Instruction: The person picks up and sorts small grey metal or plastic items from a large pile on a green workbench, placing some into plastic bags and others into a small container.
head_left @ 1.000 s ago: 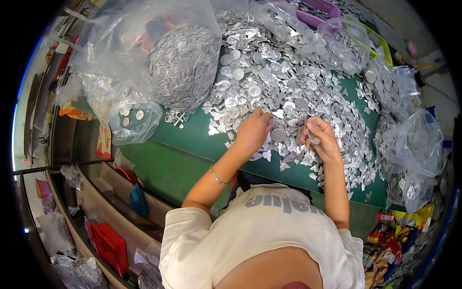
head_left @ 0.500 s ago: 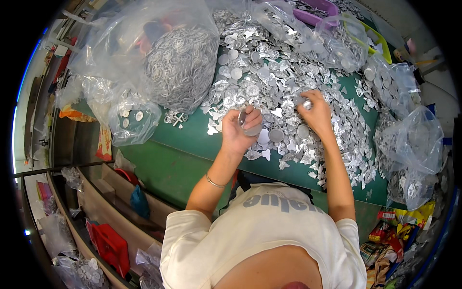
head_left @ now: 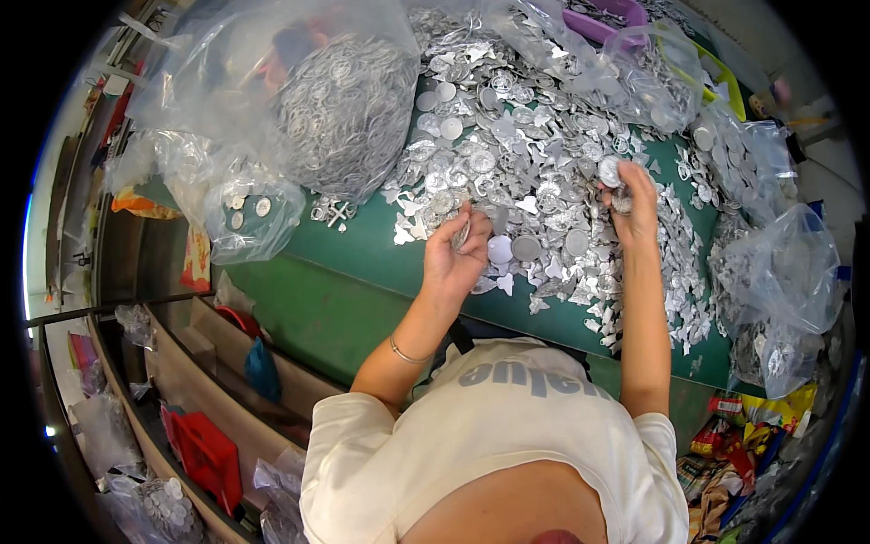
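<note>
A wide heap of small silver metal pieces (head_left: 535,195), some round and some cut into shapes, covers the green table. At the heap's near left edge, my left hand (head_left: 450,258) is closed around round metal discs (head_left: 461,238), seen partly edge-on between the fingers. Farther right, over the heap, my right hand (head_left: 640,207) grips round metal pieces: a bright disc (head_left: 611,170) sits at its fingertips, with a darker one just below. How many pieces each hand holds is hidden by the fingers. Loose flat discs (head_left: 526,247) lie between the two hands.
A large clear bag of ring-shaped metal pieces (head_left: 340,122) stands at the far left. Smaller clear bags (head_left: 779,267) line the right side. Purple (head_left: 594,23) and yellow-green bins (head_left: 725,82) stand at the back. Below left is a shelf with a red plastic item (head_left: 210,461).
My right hand has moved right across the heap, and its round pieces now show plainly. My left hand has turned, so its discs face another way and its fingers wrap them more.
</note>
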`<action>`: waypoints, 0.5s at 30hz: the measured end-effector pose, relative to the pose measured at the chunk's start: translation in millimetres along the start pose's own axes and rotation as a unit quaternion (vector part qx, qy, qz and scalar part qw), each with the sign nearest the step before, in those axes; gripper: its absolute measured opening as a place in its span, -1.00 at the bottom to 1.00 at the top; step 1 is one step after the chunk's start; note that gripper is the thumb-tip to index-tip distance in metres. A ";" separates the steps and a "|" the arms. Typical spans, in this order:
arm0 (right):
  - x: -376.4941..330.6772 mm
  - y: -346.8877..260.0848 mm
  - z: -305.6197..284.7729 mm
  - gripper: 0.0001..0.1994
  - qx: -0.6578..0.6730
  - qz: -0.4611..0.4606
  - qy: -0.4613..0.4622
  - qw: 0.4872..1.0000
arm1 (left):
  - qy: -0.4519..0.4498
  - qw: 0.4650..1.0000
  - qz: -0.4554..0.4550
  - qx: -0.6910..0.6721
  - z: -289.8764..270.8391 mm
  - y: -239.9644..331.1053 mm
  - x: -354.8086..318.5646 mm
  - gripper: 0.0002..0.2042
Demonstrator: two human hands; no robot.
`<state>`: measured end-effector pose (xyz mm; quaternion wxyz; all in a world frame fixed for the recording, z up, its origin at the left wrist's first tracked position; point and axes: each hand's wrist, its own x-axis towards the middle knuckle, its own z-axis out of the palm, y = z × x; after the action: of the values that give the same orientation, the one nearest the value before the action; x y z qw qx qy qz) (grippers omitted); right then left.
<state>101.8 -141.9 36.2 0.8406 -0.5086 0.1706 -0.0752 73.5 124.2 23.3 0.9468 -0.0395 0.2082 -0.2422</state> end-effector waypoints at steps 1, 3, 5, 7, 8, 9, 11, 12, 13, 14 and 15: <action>-9.0 -5.1 1.7 -0.76 0.131 0.065 -0.018 0.989 | -0.037 0.999 -0.031 -0.018 -5.8 2.9 -0.5 -0.86; -32.6 -8.8 21.5 -0.74 0.236 0.142 -0.040 0.960 | -0.094 0.994 -0.044 -0.016 -15.1 7.3 -0.1 -0.85; -45.3 -1.8 26.0 -0.74 0.293 0.192 -0.086 0.933 | -0.131 0.991 -0.015 0.025 -15.2 5.8 -0.6 -0.84; -48.5 17.7 19.8 -0.75 0.304 0.216 -0.158 0.914 | 0.028 0.987 0.094 0.125 -2.3 -2.1 -7.8 -0.83; -51.4 20.2 20.6 -0.77 0.275 0.221 -0.166 0.921 | 0.107 0.967 0.149 0.174 6.7 -5.9 -12.9 -0.83; -54.7 22.5 21.7 -0.78 0.247 0.225 -0.173 0.926 | 0.097 0.945 0.170 0.260 9.9 -7.1 -15.4 -0.82; -61.7 24.5 26.0 -0.80 0.174 0.237 -0.183 0.938 | 0.075 0.877 0.206 0.427 14.5 -7.8 -19.5 -0.79; -65.3 23.4 29.0 -0.81 0.128 0.243 -0.185 0.943 | 0.072 0.788 0.238 0.563 17.6 -7.7 -21.0 -0.77; -69.3 21.1 33.1 -0.82 0.082 0.250 -0.185 0.947 | 0.066 0.679 0.262 0.683 20.9 -7.5 -22.4 -0.74; -73.9 17.4 39.8 -0.84 0.062 0.246 -0.184 0.950 | 0.058 0.550 0.279 0.785 23.6 -6.9 -23.2 -0.71; -77.7 16.8 44.3 -0.84 -0.004 0.224 -0.186 0.957 | 0.049 0.407 0.289 0.865 24.9 -6.0 -23.0 -0.68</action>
<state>44.8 -74.0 56.5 0.8506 -0.4661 0.1209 0.2113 62.8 129.3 55.7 0.4795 0.8749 -0.0671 -0.0074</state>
